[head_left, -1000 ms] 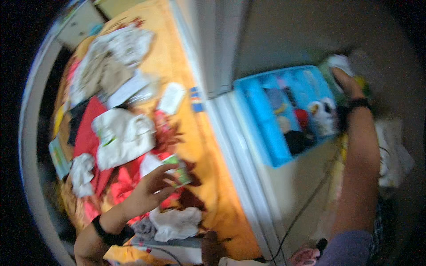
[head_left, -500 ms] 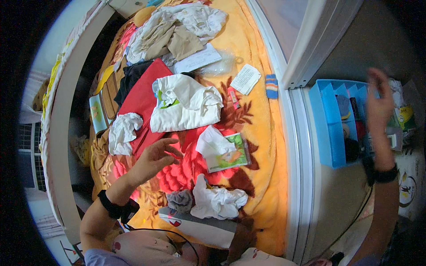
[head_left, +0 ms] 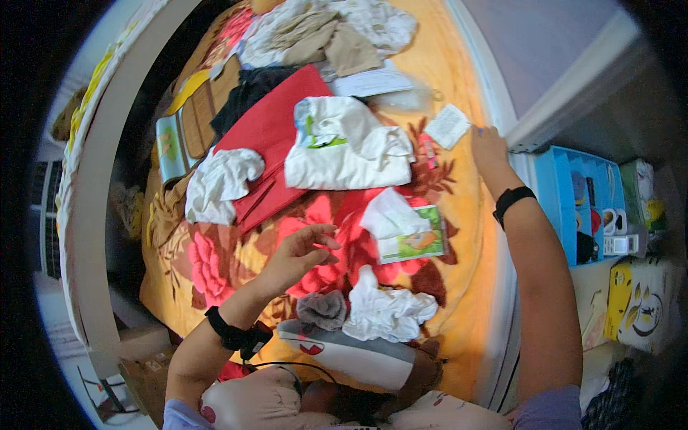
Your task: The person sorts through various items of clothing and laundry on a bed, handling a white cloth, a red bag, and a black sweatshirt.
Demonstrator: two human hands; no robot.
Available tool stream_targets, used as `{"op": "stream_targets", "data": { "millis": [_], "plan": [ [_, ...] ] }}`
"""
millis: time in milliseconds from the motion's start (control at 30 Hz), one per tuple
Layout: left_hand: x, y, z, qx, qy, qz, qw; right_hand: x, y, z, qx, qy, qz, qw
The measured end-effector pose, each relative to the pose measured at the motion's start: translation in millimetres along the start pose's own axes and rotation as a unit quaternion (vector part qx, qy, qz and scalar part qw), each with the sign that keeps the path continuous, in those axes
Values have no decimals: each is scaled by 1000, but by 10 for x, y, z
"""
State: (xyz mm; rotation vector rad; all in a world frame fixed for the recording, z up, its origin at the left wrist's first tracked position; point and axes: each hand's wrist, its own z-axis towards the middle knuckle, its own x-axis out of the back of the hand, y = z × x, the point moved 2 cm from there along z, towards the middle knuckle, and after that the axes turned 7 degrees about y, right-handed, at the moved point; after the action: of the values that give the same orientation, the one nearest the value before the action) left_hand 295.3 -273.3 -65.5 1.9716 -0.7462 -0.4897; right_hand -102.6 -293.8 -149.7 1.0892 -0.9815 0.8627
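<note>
My left hand (head_left: 304,256) hovers, fingers loosely spread and holding nothing, over the red flowers of the blanket (head_left: 208,261). At the bed's right edge my right hand (head_left: 491,152) has its fingers curled down over the small striped sock, which it nearly covers. Just left of those fingers lies a white printed card (head_left: 448,127), with a small red packet (head_left: 428,151) beside it. A folded white garment (head_left: 347,158) rests partly on a red cloth (head_left: 269,129). Between my hands, a white cloth (head_left: 390,215) overlaps a green picture packet (head_left: 419,240).
A grey balled sock (head_left: 321,309) and a crumpled white garment (head_left: 387,312) lie near my lap, by a grey-and-white cushion (head_left: 351,355). Beyond the sliding-door frame (head_left: 566,79) at right stands a blue divided box (head_left: 562,186). Clothes (head_left: 326,36) are heaped at the far end.
My right hand has come left from above the blue box to the striped sock at the bed's edge. My left hand stays open above the blanket; the whole view has shifted.
</note>
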Motion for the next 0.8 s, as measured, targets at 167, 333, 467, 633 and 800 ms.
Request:
{"op": "stream_targets", "data": {
  "millis": [167, 333, 467, 633, 800],
  "plan": [
    [553, -442, -280, -32, 60, -29, 997, -220, -50, -6, -81, -119, 11, 990],
    [1279, -715, -622, -60, 167, 53, 983, 526, -117, 28, -33, -12, 231, 972],
    [1256, -987, -792, 19, 134, 76, 988, 1108, -1078, -319, 104, -182, 488, 847],
    [536, -1115, -770, -188, 9, 245, 951, 1259, -1975, -1425, 381, -212, 472, 766],
    [708, -1145, -611, 68, 77, -75, 992, 1137, -1974, -1812, 322, -312, 268, 853]
  ]
}}
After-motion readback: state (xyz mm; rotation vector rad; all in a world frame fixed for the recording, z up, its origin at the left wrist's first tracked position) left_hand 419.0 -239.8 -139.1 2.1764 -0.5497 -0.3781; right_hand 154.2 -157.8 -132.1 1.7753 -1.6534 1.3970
